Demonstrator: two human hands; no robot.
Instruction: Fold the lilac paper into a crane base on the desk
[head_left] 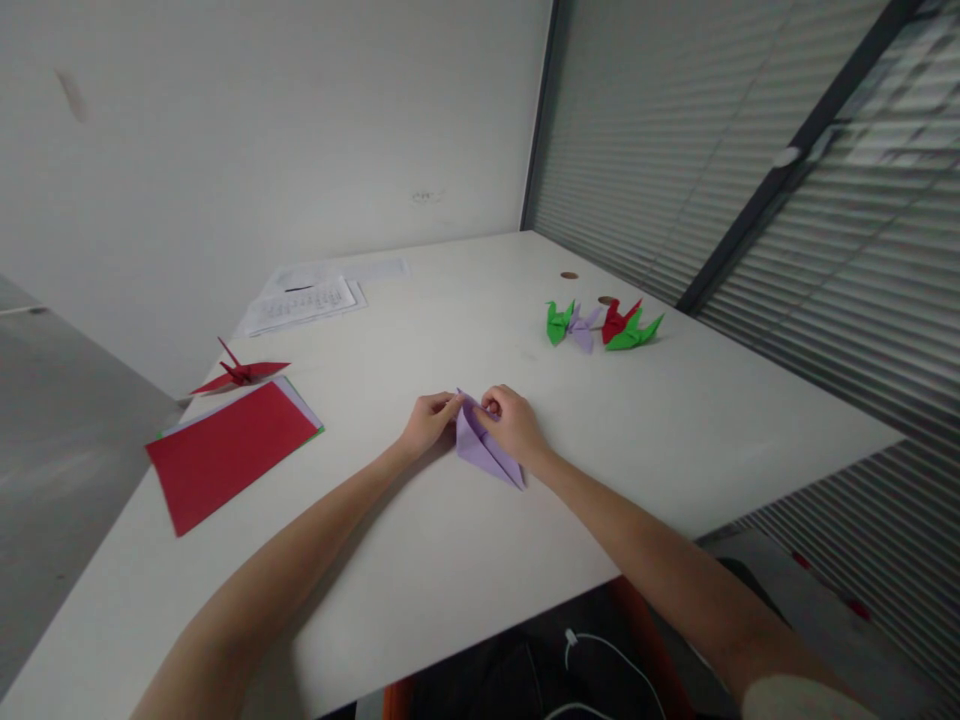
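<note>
A partly folded sheet of purple origami paper (487,450) lies between my hands on the white table, one long point toward me. My left hand (433,418) pinches its far left corner between thumb and fingers. On the paper's right side, my right hand (512,423) is closed, its thumb tucked against a raised flap and its fingers curled. The fingertips of both hands are partly hidden by the paper and by the hands themselves.
Red paper sheets (236,450) lie stacked at the left, beside a red paper crane (240,375). Printed papers (304,303) with a pen rest farther back. Several folded cranes (634,330) stand at the far right, near window blinds (637,150). The table's near edge is close to me.
</note>
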